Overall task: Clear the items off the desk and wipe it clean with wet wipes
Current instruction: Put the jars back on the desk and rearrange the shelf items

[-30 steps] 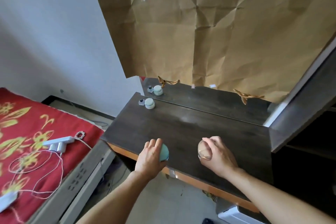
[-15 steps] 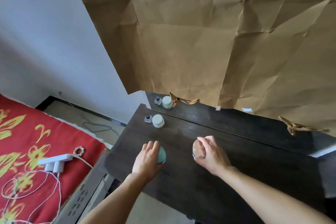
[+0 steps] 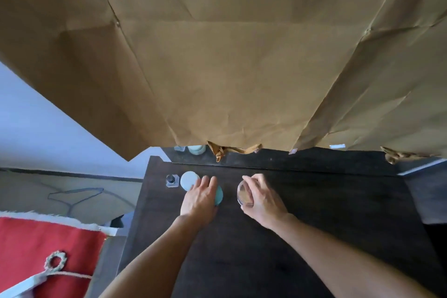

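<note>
Two bare forearms in from the near edge, low over a dark, matte, wood-grained desk (image 3: 338,201). Under the left hand (image 3: 200,197), a smooth teal round container (image 3: 219,195), mostly covered; on the desk or just above it, cannot tell. In the right hand (image 3: 263,201), a clear, glossy round jar (image 3: 243,193), brownish inside, tipped up on edge. Left palm down, fingers cupped over the teal container and gripping it; right fingers and thumb wrapped round the clear jar's rim. Just beside the left fingers, a pale flat-topped round jar (image 3: 188,179), then a small square glass bottle (image 3: 171,180) with a dark cap, both upright near the far left corner. Behind, a mirror strip (image 3: 314,159) repeating those two. Above it, creased brown paper (image 3: 242,68). Off left, red blanket (image 3: 36,249) and white wall (image 3: 36,128).
</note>
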### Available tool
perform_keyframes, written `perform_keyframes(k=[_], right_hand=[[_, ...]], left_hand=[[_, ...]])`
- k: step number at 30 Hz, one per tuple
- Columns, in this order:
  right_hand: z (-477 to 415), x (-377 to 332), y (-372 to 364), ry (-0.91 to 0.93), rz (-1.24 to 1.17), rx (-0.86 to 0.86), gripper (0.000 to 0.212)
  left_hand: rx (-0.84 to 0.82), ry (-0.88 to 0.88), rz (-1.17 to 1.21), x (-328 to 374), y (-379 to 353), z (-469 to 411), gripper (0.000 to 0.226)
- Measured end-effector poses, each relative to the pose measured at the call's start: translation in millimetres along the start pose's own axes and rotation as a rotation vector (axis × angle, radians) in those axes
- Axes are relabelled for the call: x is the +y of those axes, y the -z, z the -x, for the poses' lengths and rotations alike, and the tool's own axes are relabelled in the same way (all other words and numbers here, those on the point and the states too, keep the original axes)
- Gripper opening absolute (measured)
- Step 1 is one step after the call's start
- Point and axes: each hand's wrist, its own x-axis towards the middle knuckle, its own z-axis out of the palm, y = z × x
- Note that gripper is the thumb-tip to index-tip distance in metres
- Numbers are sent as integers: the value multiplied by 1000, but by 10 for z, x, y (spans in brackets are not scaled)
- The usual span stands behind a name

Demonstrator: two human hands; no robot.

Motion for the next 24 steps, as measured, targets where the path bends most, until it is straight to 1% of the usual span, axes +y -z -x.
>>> perform_keyframes(k=[3,6,12,14,17,19,21,24], right_hand=[[-71,-77,-99,-53,-5,18,74],[-107,-162,-155,-101,12,31,75],[-5,-234,-124,-181,73,38,81],[114,-203,-77,-176,94,93,75],[379,-92,36,-200,115,185,59],[603,18,133,-236,135,223,47],[876,135,234,-260,152,272,35],[1359,352,389,-317,159,336,26]], left_hand=[[-21,-99,-4,-112,-41,-181,47],[-54,-184,-34,-200,-90,-295,49],[-66,-275,-61,-238,-79,-354,60],[-12,-305,-62,-201,-11,-337,60],[82,-346,-30,-55,122,-301,45],[87,-369,-25,97,200,-246,38],[75,-398,-26,300,245,-160,38],[63,-447,-65,718,268,56,31]])
